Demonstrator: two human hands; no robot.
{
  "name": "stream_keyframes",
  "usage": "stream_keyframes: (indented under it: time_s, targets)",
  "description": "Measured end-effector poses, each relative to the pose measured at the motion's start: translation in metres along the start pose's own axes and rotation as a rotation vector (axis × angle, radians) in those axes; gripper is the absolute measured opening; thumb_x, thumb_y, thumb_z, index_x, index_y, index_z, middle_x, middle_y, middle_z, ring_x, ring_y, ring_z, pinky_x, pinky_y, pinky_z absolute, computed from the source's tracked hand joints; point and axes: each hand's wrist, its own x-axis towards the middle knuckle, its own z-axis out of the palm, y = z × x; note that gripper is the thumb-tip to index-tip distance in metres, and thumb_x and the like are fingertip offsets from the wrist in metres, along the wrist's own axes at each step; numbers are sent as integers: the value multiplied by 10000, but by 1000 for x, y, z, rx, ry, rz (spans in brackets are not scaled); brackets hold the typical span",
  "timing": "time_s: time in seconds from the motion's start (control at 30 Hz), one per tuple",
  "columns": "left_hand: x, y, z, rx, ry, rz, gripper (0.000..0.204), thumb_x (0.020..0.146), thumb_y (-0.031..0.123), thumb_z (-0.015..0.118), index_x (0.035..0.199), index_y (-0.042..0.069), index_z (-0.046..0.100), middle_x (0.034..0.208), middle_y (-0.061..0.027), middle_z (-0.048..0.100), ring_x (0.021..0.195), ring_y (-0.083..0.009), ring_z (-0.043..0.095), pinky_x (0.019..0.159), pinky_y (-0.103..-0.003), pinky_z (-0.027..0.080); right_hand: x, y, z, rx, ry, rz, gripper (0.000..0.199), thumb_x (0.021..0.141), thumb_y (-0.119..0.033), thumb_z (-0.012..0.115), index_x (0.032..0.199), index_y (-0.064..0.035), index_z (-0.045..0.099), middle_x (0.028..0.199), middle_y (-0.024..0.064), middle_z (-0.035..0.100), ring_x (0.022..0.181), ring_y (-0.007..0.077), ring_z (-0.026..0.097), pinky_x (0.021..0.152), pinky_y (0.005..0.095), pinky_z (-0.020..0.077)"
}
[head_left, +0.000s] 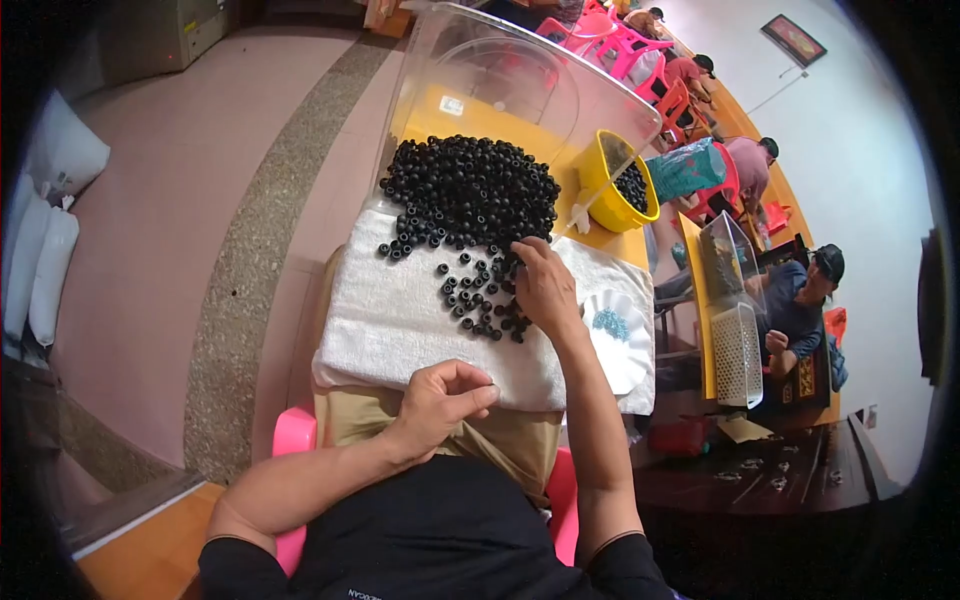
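Left hand [443, 395]: at near towel edge, thumb and fingertips pinched together; held item too small to identify, possibly thread or needle. Towel [385, 320]: spread over lap, stops beads rolling. Right hand [545, 288]: fingers spread flat on loose beads [478, 295], grasping nothing. Bead pile [468, 190]: beyond, on towel's far edge. White dish [620, 340]: within right reach, blue contents indistinct. Yellow tub [612, 190]: contents partly hidden.

Just one head-worn fisheye cam here, looking steeply down from right above the white towel [400, 310], pretty close, edges bending; floor left of it, other workers off right.
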Motion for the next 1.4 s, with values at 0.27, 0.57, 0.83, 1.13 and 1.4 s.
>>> stream_keyframes:
  time_s: [0.27, 0.57, 0.83, 1.13, 1.4]
  targets:
    - [3, 0, -5, -34, 14, -8, 114, 874, 30, 702, 964, 10, 636, 872, -50, 655, 738, -108, 629, 689, -243, 556, -5, -11, -6, 89, -105, -53, 273, 790, 8, 538, 1020, -17, 682, 1148, 126, 639, 1040, 333, 618, 908, 394, 498]
    - [1, 3, -3, -41, 2, -30, 121, 863, 37, 713, 956, 7, 640, 869, -56, 656, 742, -114, 631, 702, -250, 550, -17, -16, -27, 81, -144, -25, 208, 796, -6, 609, 986, -28, 690, 1038, 100, 680, 950, 313, 627, 834, 384, 516]
    - [2, 2, -3, -36, -9, -47, 113, 864, 28, 710, 952, 3, 643, 861, -57, 660, 750, -110, 631, 716, -251, 546, 17, -16, -4, 77, -100, -95, 163, 829, -38, 625, 970, -42, 707, 990, 92, 687, 926, 305, 622, 813, 389, 515]
    - [1, 7, -3, -68, -18, -62, 111, 867, 39, 715, 947, 6, 646, 858, -56, 661, 752, -107, 631, 709, -243, 538, 37, -27, -3, -85, -311, -19, 155, 824, -105, 617, 919, -49, 726, 941, 108, 686, 928, 313, 612, 836, 409, 506]
    - [3, 5, -4, -58, -25, -48, 110, 870, 50, 714, 945, 7, 646, 849, -51, 662, 739, -104, 628, 696, -244, 537, 44, -32, -8, -139, -446, 43, 186, 775, -125, 611, 901, -42, 721, 914, 153, 685, 940, 342, 630, 839, 436, 507]
